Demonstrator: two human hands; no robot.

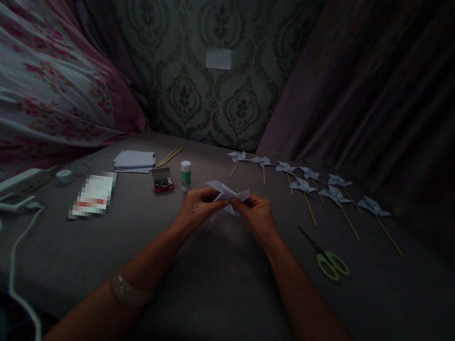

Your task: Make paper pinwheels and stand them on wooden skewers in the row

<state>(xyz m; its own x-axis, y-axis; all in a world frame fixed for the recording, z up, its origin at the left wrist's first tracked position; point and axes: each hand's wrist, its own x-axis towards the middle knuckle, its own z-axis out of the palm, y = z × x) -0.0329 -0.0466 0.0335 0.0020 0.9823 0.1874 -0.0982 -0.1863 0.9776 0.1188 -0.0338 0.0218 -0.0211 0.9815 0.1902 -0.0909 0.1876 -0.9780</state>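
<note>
Between my two hands is a white paper pinwheel (pixel 231 191), its folded blades spreading up and below the fingers. My left hand (pixel 199 207) grips its left side, thumb pressed near the centre. From the other side my right hand (pixel 258 214) pinches it, with the thumb also close to the middle. No stick shows on this pinwheel. Just left of my left hand stands a glue stick (pixel 185 177) with a white cap and green label. Beside that, a small open red box (pixel 163 185) holds small metallic pieces that look like pins.
Several finished pinwheels on sticks (pixel 334 195) lie at the back right. Green-handled scissors (pixel 330 263) rest right of my forearm. Back left are stacked white paper (pixel 134 161) and wooden sticks (pixel 170 156); a blurred packet (pixel 94 195), white cap (pixel 64 176) and power strip (pixel 4 193) lie left.
</note>
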